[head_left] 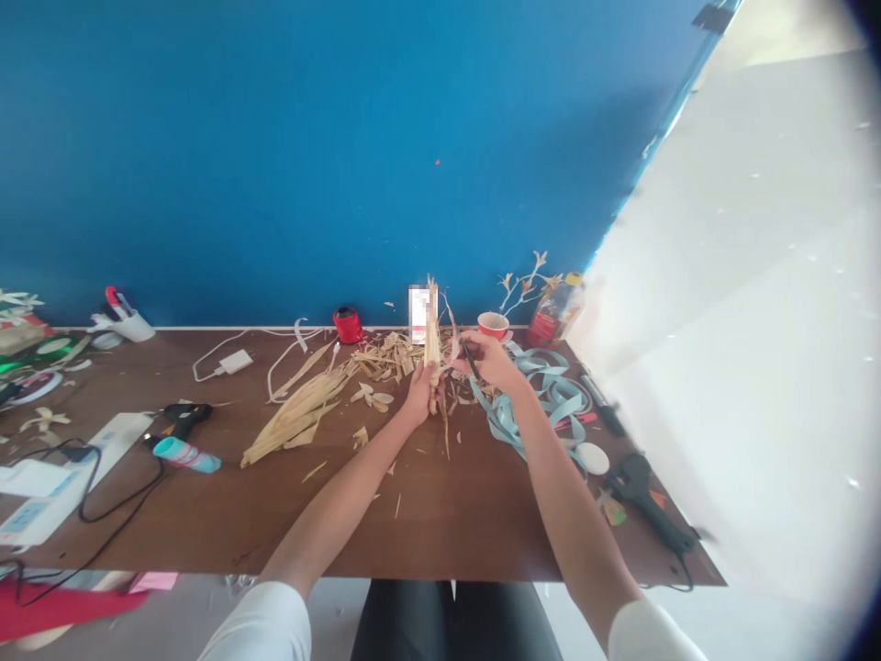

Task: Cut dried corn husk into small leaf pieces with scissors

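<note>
My left hand is closed around the lower part of a pale dried corn husk bundle, which stands upright over the table. Just to its right, my right hand grips a slim dark tool; its exact kind is too small to tell. A thin strip of husk rises near the right fingertips, and I cannot tell whether they touch it. Behind and around the hands lie loose husk scraps. A larger husk bundle rests flat on the left.
On the brown table are a red container, a red-and-white cup, tangled light-blue ribbon and a dark glue gun at right. Another glue gun and a power strip lie left. A blue wall stands behind.
</note>
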